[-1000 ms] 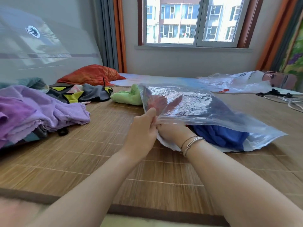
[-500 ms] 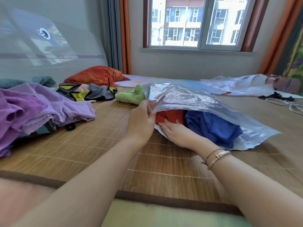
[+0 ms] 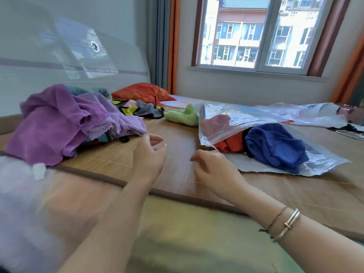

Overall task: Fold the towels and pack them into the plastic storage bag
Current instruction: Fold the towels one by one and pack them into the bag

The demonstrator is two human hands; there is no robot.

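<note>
Red (image 3: pixel 230 143) and blue folded towels (image 3: pixel 275 146) inside clear plastic storage bag (image 3: pixel 236 123); purple towel pile (image 3: pixel 65 123) left unfolded; both hands (image 3: pixel 149 154) (image 3: pixel 212 166) loosely curled, empty.

Open mat (image 3: pixel 177 134): bare strip mid-frame, between both piles.
Left obstacle: purple towel heap (image 3: pixel 59 123).
Right obstacle: plastic storage bag (image 3: pixel 246 123), mouth facing centre.
Far centre: green cloth (image 3: pixel 185 117).

Bare forearms; right wrist wears a metal bangle (image 3: pixel 291 221) and thin cord bracelet (image 3: pixel 275 218).
</note>
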